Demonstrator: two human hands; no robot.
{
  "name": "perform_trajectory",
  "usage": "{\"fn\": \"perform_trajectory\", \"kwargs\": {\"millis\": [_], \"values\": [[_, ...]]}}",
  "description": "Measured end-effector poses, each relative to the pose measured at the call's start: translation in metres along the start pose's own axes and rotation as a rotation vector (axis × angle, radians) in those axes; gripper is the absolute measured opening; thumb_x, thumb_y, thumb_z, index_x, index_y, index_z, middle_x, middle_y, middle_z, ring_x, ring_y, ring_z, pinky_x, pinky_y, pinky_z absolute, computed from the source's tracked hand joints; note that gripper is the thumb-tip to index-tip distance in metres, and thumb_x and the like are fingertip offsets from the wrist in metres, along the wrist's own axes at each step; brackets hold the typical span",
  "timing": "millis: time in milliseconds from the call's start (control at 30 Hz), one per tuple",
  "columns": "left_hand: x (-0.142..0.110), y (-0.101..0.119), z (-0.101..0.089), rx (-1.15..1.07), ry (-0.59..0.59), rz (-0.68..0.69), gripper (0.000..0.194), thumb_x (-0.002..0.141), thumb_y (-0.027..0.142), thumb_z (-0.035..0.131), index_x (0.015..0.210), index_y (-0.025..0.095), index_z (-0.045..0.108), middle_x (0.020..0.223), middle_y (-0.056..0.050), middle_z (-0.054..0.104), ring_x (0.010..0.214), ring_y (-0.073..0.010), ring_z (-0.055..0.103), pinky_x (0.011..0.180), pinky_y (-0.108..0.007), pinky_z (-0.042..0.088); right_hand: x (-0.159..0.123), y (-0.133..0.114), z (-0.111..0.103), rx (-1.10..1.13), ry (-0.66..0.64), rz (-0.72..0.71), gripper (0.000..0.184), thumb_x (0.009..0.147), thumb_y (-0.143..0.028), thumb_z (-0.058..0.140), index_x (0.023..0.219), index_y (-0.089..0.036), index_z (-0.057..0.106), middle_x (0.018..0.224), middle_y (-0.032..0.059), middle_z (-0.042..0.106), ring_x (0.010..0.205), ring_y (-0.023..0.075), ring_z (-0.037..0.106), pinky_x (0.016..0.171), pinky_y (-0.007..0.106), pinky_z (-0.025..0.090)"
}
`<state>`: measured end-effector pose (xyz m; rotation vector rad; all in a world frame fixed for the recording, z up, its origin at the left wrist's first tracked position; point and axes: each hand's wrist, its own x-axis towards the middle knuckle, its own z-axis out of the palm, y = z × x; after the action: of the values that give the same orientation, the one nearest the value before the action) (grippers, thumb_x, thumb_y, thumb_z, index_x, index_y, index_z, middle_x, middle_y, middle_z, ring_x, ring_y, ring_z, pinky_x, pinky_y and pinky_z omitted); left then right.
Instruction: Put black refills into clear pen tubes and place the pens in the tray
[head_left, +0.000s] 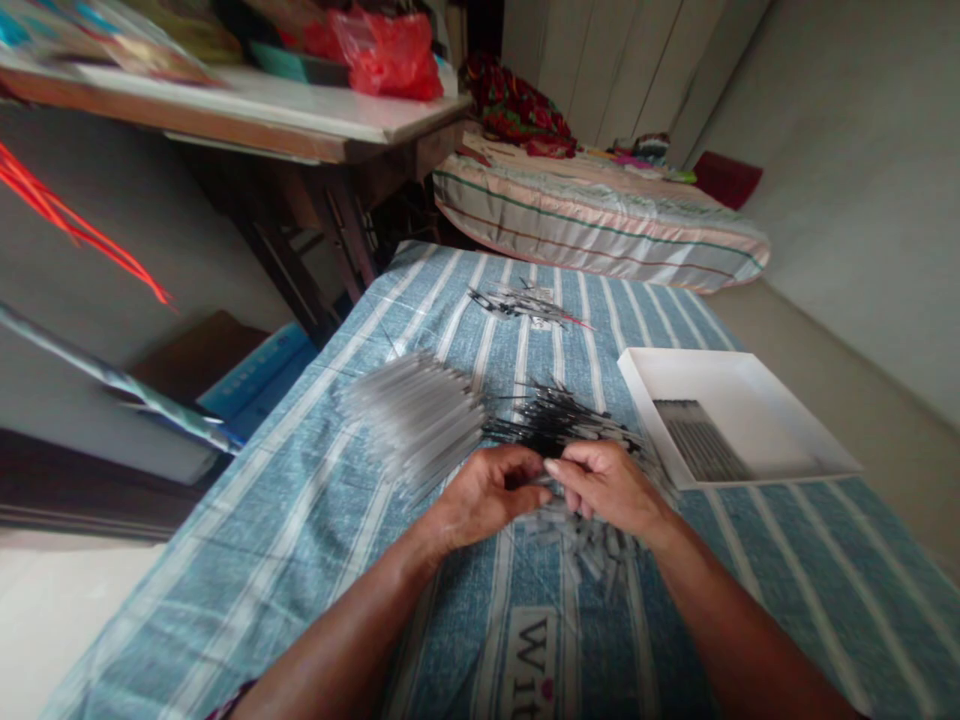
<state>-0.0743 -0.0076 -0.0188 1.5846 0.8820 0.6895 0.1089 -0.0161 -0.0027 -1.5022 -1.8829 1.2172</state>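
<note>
Left hand (487,497) curls, right hand (611,488) pinches — on what, I can't tell; tubes (416,418) at ten o'clock, box (761,425) at two!

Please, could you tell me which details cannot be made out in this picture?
All in the head view:
- What, if anything, the left hand and right hand hold: hidden by the fingers, and blurred.
- Near side of the dark pile: partly behind the hands.
- Number of pieces in the far pile: too small, blurred.
- Rest of the printed word: cut off by the bottom edge.
- Contents of the red bag: hidden by its plastic.
</note>
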Motion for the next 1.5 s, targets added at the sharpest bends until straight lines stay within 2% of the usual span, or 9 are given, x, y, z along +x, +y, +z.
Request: {"fn": "perform_trajectory", "kwargs": {"millis": [200, 400, 567, 667, 800, 967, 1167, 1300, 1500], "values": [[0.000, 0.004, -0.007, 0.226, -0.031, 0.136, 0.022, 0.084, 0.022, 0.050, 0.075, 0.011, 0.068, 0.077, -0.006, 0.063, 0.075, -0.0144, 0.056, 0.070, -0.025, 0.042, 0.002, -0.002, -0.006, 0.009, 0.008, 0.012, 0.035, 0.084, -0.039, 0.049, 0.055, -0.018, 0.047, 0.045, -0.0033, 0.055, 0.035, 0.0065, 0.046, 0.037, 0.016, 0.034], [0.000, 0.001, -0.004, 0.224, 0.033, 0.115, 0.013, 0.078, 0.021, 0.057, 0.076, 0.011, 0.065, 0.080, -0.005, 0.062, 0.071, -0.0131, 0.055, 0.065, -0.023, 0.042, 0.005, -0.008, -0.008, -0.025, 0.010, 0.024, 0.034, 0.082, -0.037, 0.050, 0.055, -0.019, 0.047, 0.043, -0.0037, 0.054, 0.033, 0.0067, 0.045, 0.035, 0.017, 0.032], [-0.001, 0.006, -0.003, 0.199, 0.096, 0.059, 0.009, 0.073, 0.021, 0.061, 0.070, 0.013, 0.063, 0.068, 0.001, 0.056, 0.060, -0.0100, 0.049, 0.056, -0.020, 0.037, 0.008, -0.006, -0.012, -0.006, 0.006, -0.008, 0.037, 0.084, -0.043, 0.048, 0.056, -0.018, 0.048, 0.046, -0.0032, 0.055, 0.035, 0.0073, 0.047, 0.037, 0.017, 0.034], [-0.001, 0.007, -0.005, 0.156, 0.182, 0.047, 0.012, 0.073, 0.024, 0.061, 0.066, 0.014, 0.061, 0.060, 0.004, 0.050, 0.056, -0.0087, 0.043, 0.053, -0.020, 0.033, 0.009, 0.003, -0.020, -0.029, 0.069, -0.026, 0.035, 0.084, -0.043, 0.047, 0.060, -0.018, 0.051, 0.048, -0.0034, 0.055, 0.037, 0.0075, 0.047, 0.040, 0.018, 0.034], [0.000, 0.009, -0.007, 0.012, 0.312, -0.008, 0.016, 0.073, 0.029, 0.061, 0.065, 0.015, 0.057, 0.054, 0.005, 0.046, 0.050, -0.0070, 0.038, 0.048, -0.019, 0.029, 0.011, 0.015, -0.026, -0.351, 0.131, -0.081, 0.019, 0.081, -0.030, 0.053, 0.069, -0.017, 0.061, 0.054, -0.0020, 0.059, 0.050, 0.0107, 0.053, 0.049, 0.020, 0.035], [0.001, 0.011, -0.007, -0.135, 0.395, -0.079, 0.018, 0.074, 0.032, 0.061, 0.070, 0.016, 0.054, 0.056, 0.003, 0.058, 0.043, -0.0059, 0.040, 0.042, -0.018, 0.028, 0.012, 0.012, -0.016, -0.797, -0.051, -0.064, 0.017, 0.079, -0.024, 0.055, 0.088, -0.022, 0.069, 0.075, 0.0037, 0.070, 0.073, 0.0188, 0.064, 0.062, 0.024, 0.038], [0.005, 0.003, -0.009, -0.236, 0.462, -0.083, 0.023, 0.073, 0.035, 0.064, 0.076, 0.017, 0.050, 0.055, 0.003, 0.062, 0.035, -0.0058, 0.041, 0.037, -0.018, 0.030, 0.017, 0.002, -0.003, -1.049, -0.155, -0.071, 0.023, 0.083, -0.022, 0.047, 0.085, -0.021, 0.070, 0.078, 0.0098, 0.072, 0.075, 0.0236, 0.066, 0.059, 0.027, 0.037], [0.006, 0.006, -0.011, -0.348, 0.494, -0.079, 0.023, 0.071, 0.034, 0.067, 0.077, 0.016, 0.052, 0.056, 0.003, 0.062, 0.034, -0.0056, 0.044, 0.036, -0.018, 0.031, 0.016, 0.005, -0.008, -0.953, -0.137, -0.096, 0.017, 0.080, -0.025, 0.053, 0.082, -0.021, 0.069, 0.076, 0.0075, 0.071, 0.074, 0.0226, 0.066, 0.058, 0.026, 0.036], [0.004, 0.011, -0.013, -0.516, 0.538, -0.034, 0.023, 0.070, 0.031, 0.068, 0.084, 0.016, 0.059, 0.062, 0.002, 0.065, 0.038, -0.0060, 0.049, 0.037, -0.017, 0.032, 0.002, 0.011, -0.008, -0.490, -0.024, -0.241, 0.011, 0.078, -0.021, 0.058, 0.081, -0.020, 0.068, 0.075, 0.0004, 0.069, 0.071, 0.0131, 0.061, 0.063, 0.021, 0.038]]}}
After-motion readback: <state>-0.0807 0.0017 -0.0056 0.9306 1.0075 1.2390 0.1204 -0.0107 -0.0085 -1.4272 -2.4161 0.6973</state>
